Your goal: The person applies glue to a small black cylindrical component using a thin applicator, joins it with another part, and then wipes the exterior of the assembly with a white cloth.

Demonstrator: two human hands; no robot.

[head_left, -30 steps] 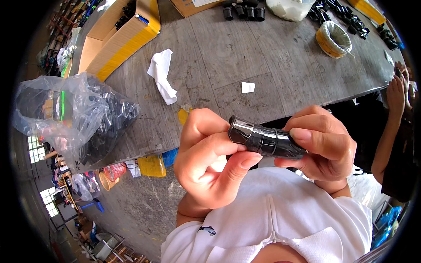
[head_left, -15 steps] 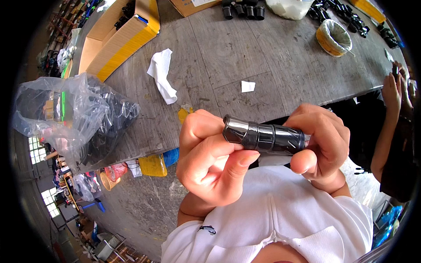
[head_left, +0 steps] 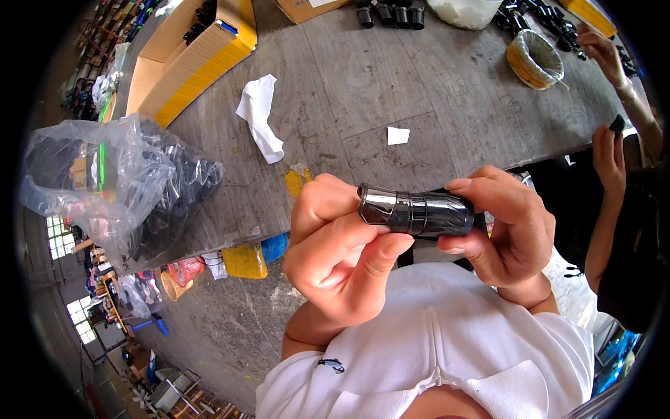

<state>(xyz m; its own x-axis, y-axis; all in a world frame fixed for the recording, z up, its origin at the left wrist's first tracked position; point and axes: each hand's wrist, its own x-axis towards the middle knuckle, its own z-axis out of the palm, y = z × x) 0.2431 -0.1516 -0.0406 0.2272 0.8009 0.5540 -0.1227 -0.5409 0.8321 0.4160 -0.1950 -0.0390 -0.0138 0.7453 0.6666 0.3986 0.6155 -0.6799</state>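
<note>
A glossy black cylindrical part (head_left: 422,214), with a flared, shiny dark-metal end and a grooved body, lies nearly level between my hands above the table's near edge. My left hand (head_left: 342,251) grips the flared end, fingers curled behind it and thumb below. Around the grooved end, the thumb and forefinger of my right hand (head_left: 509,227) are closed from below and above. Something dark shows between that end and the right palm, but its shape is mostly hidden.
A white cloth strip (head_left: 261,119) and a white scrap (head_left: 398,135) lie on the grey table (head_left: 335,84). At left are an open carton (head_left: 202,70) and a plastic bag (head_left: 132,181). A lined tub (head_left: 534,60) stands right, near a co-worker's hands (head_left: 608,157).
My right thumb and forefinger have shifted left onto the part's grooved end, and its flared end looks slightly turned. At right, the co-worker's one hand has reached toward the black parts.
</note>
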